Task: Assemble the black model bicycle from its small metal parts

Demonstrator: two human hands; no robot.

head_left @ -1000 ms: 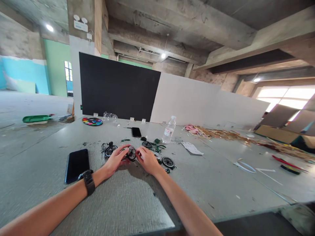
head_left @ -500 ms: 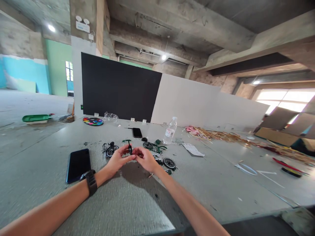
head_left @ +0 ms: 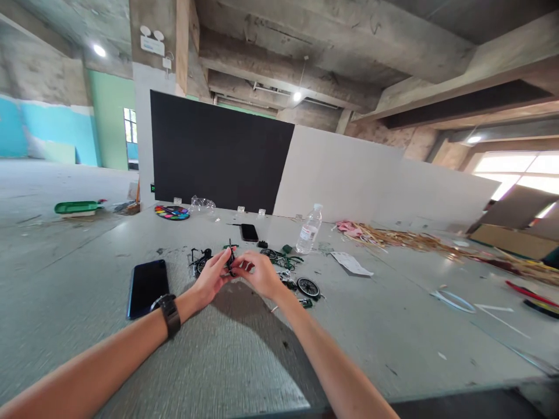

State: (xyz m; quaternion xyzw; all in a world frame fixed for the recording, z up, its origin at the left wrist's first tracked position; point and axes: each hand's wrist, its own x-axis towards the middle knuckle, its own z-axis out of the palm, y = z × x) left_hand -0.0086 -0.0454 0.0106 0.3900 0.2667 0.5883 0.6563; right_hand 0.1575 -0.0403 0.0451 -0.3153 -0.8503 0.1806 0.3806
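Observation:
A small dark part of a model bicycle (head_left: 231, 263), with a thin stem pointing up, is held between my two hands just above the table. My left hand (head_left: 213, 277), wearing a black watch on the wrist, has its fingers closed around the part's left side. From the right, my right hand (head_left: 258, 274) pinches its lower end, and the fingers partly cover it. Behind my left hand sits a black model bicycle piece with a wheel (head_left: 201, 263). Beyond my right hand lie a dark green model bicycle frame (head_left: 286, 258) and a loose spoked wheel (head_left: 308, 287).
A large phone (head_left: 148, 287) lies left of my hands, a smaller phone (head_left: 249, 233) behind them. A plastic bottle (head_left: 309, 230) stands near a paper sheet (head_left: 351, 263). A paint palette (head_left: 173, 213) and a pile of wood strips (head_left: 402, 240) are farther back.
The held part has turned, so its crossbar-like top now looks like a thin upright stem. My left hand has tilted upward around it. The view has shifted slightly.

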